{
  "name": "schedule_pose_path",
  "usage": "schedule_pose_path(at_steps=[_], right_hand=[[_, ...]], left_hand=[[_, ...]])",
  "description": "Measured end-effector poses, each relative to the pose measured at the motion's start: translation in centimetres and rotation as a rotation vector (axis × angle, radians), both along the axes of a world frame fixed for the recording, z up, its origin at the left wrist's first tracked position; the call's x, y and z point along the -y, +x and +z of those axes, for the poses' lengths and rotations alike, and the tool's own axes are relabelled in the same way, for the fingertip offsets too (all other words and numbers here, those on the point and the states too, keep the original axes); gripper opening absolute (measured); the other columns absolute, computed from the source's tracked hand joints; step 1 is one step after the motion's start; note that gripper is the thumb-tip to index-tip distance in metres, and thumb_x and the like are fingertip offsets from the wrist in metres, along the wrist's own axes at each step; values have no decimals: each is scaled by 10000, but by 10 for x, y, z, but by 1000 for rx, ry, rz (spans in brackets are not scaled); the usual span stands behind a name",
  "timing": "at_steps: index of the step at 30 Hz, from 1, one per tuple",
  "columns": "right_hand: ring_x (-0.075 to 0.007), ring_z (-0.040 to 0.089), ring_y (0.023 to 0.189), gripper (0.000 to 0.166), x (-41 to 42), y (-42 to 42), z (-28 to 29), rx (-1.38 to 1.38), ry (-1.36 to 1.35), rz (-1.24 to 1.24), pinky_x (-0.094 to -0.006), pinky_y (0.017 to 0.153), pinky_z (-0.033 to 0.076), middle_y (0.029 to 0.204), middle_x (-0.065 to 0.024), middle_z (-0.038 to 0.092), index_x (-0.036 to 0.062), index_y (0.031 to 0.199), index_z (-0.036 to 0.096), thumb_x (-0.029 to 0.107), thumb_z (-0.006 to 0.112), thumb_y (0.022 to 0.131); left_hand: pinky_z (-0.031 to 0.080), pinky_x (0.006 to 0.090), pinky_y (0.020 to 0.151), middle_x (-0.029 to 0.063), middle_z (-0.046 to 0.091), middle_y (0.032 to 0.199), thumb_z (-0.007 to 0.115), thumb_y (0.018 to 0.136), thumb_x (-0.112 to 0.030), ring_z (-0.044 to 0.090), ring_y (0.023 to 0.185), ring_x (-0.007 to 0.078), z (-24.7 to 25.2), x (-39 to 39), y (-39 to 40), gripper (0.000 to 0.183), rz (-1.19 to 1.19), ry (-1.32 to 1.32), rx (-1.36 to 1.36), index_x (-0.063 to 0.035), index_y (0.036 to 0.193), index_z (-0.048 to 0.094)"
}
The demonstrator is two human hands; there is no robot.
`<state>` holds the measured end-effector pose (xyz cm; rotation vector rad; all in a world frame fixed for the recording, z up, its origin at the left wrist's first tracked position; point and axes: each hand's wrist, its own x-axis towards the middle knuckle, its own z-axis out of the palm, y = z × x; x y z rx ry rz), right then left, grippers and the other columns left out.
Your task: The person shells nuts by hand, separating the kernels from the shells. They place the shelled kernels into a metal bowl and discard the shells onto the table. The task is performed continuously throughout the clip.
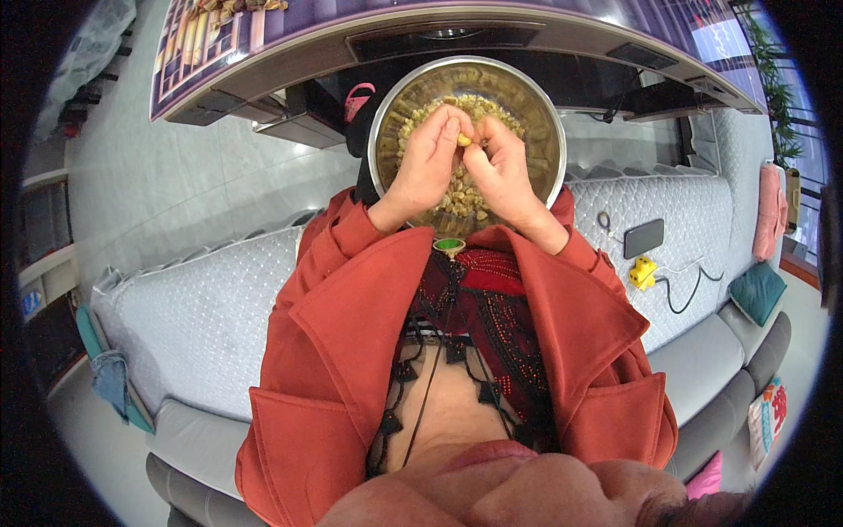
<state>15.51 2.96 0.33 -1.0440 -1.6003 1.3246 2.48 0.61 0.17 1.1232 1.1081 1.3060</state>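
Both hands meet over a large stainless steel bowl that rests at my lap. My left hand has its thumb and fingertips pinched on a small yellow piece, perhaps a nut kernel. From the other side, my right hand has curled fingers and a thumb right against the same piece; how much of it each hand grips is partly hidden. Many small yellowish food pieces lie across the bottom of the bowl beneath the hands.
Beyond the bowl runs a table edge with a purple printed top; brown pieces lie there. A quilted sofa cover spreads on both sides. At right are a phone, a yellow plug adapter and a black cable.
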Motion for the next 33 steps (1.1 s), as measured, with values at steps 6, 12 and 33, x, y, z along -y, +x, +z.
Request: schedule_pose_path(at_steps=[6,12,33], right_hand=[[-218,535,518,120,0,-1,16,304,405,-120,-330,467,418,631,-120,519,16,767,471,13,588,741],[-319,563,562,156,-5,3,7,473,784,-104,-399,483,462,663,-145,526,26,784,492,35,635,724],[-59,446,542,105,-5,6,9,113,19,-169,-241,476,373,577,-13,516,-10,726,554,77,603,757]], left_hand=[[425,202,507,-5,563,720,491,958,-159,495,560,45,4,1,4,180,149,-106,139,-12,892,571],[487,233,627,56,645,842,532,937,-145,587,714,81,14,7,-2,213,143,-108,-34,34,1008,623],[496,232,687,42,630,891,530,936,-134,584,763,86,9,8,-4,239,9,-143,26,19,1106,597]])
